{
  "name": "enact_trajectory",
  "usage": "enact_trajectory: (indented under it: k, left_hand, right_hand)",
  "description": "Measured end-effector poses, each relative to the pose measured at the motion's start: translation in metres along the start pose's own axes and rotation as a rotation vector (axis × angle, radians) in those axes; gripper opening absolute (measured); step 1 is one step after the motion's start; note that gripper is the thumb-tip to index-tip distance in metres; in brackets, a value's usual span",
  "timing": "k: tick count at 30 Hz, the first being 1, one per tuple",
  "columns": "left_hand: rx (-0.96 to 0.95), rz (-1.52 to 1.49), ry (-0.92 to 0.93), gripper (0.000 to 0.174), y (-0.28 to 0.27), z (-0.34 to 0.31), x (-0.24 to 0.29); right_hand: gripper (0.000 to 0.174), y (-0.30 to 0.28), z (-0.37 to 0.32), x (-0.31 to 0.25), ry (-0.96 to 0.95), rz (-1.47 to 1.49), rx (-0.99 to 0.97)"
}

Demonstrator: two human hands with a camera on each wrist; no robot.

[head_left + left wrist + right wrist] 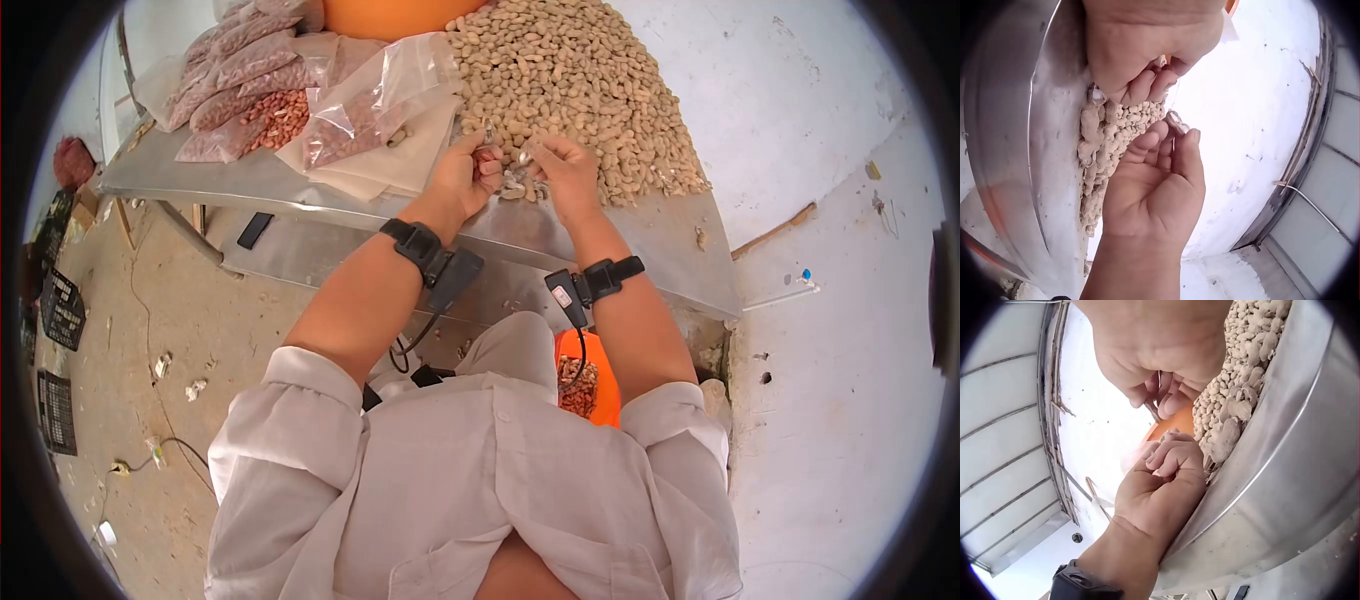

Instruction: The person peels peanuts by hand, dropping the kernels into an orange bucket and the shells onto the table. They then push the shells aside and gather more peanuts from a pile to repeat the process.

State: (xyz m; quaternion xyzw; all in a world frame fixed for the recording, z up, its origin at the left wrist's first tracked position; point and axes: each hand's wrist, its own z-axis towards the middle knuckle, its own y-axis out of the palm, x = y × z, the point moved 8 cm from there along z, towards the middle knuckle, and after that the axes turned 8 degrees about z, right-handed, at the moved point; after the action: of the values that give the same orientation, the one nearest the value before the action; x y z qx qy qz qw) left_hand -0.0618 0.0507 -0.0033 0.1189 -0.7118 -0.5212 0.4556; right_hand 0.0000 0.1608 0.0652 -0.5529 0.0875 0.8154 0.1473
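Observation:
My left hand (463,178) is curled at the near edge of the peanut pile (560,70), with reddish peanut kernels (486,155) held in its fingers. In the left wrist view, this hand (1150,44) fills the top, and most of what it holds is hidden. My right hand (570,175), close beside it, pinches an opened peanut shell (1177,122) between thumb and fingertips. The right wrist view has the right hand (1160,350) above and the curled left hand (1160,475) below. Empty shell bits (520,188) lie on the table under both hands.
Bags of red kernels (240,70) and a clear plastic bag (370,100) lie left on the metal table (330,195). Behind is an orange basin (400,12). An orange container (600,375) with shells or kernels stands below. A white wall (830,200) bounds the right.

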Motion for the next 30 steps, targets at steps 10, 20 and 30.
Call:
enact_trajectory:
  k: [10,20,30]
  left_hand:
    - [-0.029,0.098,0.106,0.013,0.006,-0.007,0.008]
    - [-0.046,0.259,0.17,0.012,0.017,-0.016,0.009]
    - [-0.022,0.584,0.228,0.01,0.025,-0.019,0.005]
  right_hand:
    - [0.019,0.002,0.015,-0.008,-0.226,-0.868,-0.084]
    - [0.023,0.027,0.019,0.001,-0.25,-1.075,-0.318]
    - [0.018,-0.025,0.01,-0.016,-0.035,-0.344,0.002]
